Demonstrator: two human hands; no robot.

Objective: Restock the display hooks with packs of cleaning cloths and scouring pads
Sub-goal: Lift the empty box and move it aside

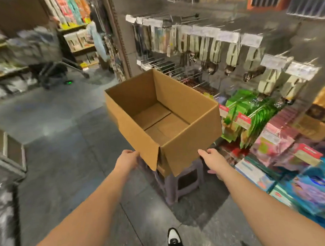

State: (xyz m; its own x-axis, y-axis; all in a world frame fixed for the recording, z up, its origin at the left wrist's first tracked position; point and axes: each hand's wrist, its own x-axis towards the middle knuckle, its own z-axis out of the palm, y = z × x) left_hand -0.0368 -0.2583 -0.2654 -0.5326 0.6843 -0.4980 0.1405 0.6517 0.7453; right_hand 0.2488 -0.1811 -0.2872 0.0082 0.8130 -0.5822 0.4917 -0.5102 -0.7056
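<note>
Packs of cleaning cloths (253, 116) already hang thick on the display hooks (209, 85) just right of the cardboard box (163, 115), which shows only its bare bottom flaps, so restocking looks finished or close to it. The box sits tilted over a purple stool (181, 181); left hand (128, 158) and right hand (211, 156) touch its near flap and corner, though whether they grasp it I cannot tell

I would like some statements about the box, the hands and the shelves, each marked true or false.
1. The cardboard box holds no goods. True.
2. Only the left hand touches the box. False: the right hand touches it too.
3. The box is above a plastic stool. True.
4. The green packs lie inside the box. False: they hang on the display to its right.
</note>
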